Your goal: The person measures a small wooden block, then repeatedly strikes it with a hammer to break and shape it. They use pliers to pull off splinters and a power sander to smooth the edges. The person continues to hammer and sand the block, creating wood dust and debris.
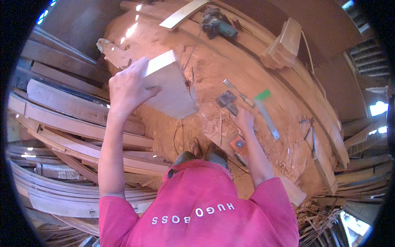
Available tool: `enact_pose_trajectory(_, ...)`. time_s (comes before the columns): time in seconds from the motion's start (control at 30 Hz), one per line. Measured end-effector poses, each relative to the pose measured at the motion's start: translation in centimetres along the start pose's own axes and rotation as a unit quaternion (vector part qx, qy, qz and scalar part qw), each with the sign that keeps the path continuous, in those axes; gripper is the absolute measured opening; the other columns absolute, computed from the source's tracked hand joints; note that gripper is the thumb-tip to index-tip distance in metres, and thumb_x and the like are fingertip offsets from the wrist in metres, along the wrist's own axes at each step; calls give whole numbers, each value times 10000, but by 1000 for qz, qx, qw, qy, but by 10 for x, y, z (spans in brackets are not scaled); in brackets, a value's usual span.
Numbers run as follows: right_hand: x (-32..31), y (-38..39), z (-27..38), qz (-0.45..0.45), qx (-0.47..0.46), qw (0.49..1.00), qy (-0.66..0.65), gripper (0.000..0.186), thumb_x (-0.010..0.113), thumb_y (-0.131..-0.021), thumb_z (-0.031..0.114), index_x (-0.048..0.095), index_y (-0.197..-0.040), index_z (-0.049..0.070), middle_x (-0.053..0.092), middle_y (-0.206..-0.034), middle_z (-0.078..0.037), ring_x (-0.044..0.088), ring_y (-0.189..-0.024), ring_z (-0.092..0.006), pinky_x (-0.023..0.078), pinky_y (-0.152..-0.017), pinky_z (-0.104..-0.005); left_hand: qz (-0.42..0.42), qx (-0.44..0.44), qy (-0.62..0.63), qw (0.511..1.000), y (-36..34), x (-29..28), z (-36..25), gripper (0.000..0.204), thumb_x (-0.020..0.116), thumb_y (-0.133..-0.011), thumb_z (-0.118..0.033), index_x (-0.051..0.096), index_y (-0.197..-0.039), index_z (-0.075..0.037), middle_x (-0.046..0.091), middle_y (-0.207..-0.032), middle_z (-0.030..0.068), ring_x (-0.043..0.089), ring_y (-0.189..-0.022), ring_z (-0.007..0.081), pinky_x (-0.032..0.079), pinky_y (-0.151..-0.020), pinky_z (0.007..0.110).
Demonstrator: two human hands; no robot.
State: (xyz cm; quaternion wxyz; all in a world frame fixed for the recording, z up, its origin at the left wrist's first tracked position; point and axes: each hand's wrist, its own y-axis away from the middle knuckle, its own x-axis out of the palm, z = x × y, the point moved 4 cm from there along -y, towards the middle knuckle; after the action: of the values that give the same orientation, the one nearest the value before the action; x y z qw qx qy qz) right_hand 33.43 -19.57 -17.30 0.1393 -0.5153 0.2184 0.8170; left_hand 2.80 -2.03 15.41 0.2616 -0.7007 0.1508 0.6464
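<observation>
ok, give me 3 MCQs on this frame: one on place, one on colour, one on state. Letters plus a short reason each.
1. Where is the power tool?
A. at the far end of the bench
B. in the left hand
C. on the stacked planks at left

2. What colour is the tip of the strip beside the right hand?
A. yellow
B. green
C. blue

3. How is the board held?
A. lying flat, untouched
B. lifted off the bench, gripped by the left hand
C. clamped in a vise

Answers:
1 A: it lies at the top of the picture, past both hands.
2 B: the end is bright green.
3 B: the fingers wrap the board's edge and it is tilted up.
</observation>
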Motion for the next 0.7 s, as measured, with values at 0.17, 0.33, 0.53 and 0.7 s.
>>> enact_pose_trajectory(0.17,41,-16,-46,-27,-33,991,127,474,786,-771,343,683,-1150,79,708,-1064,-156,667,-1038,-347,517,-891,-474,-2,10,7,1000,1,-2,-12,543,868,-651,-346,534,-1016,-121,684,-913,98,682,-868,345,521,-678,467)
enact_pose_trajectory(0.33,-41,-3,119,-47,-198,931,-303,623,823,-782,369,626,-1298,79,649,-1223,-179,612,-1173,-310,488,-993,-417,3,-17,1,1000,17,-4,-8,534,875,-643,-335,552,-1011,-120,681,-892,110,677,-866,353,521,-681,459)
enact_pose_trajectory(0.53,-67,-16,183,70,-296,862,-406,506,816,-800,259,664,-1235,50,695,-1128,-150,683,-1023,-270,549,-878,-354,5,-12,34,999,29,-1,-5,558,890,-640,-367,573,-1024,-115,685,-922,135,665,-882,394,516,-702,474)
enact_pose_trajectory(0.7,-77,2,164,-77,-305,869,-383,338,747,-849,177,685,-1139,16,716,-1015,-153,712,-934,-258,549,-828,-360,-25,16,49,998,41,0,-1,546,886,-652,-358,577,-1020,-100,679,-890,145,666,-856,394,521,-685,459)
